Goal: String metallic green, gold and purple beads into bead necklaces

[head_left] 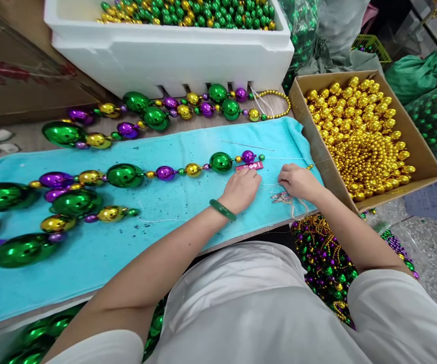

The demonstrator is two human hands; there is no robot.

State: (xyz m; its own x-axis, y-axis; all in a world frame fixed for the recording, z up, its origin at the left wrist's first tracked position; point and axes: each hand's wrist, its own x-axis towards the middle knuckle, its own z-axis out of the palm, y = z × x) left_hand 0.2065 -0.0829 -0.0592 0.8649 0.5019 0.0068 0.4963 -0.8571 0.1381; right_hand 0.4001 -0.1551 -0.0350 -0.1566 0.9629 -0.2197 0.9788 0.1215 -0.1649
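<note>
Bead string (221,162), laid across towel (108,253) toward its right edge; left hand (243,188), fingers bunched at pink packet (257,165); right hand (297,181), fingers curled, by threads (293,203) near the right edge, any pinch untellable.

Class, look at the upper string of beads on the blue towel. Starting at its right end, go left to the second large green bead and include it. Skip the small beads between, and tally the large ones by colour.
Green beads: 2
Purple beads: 2
Gold bead: 1
Total: 5
</note>
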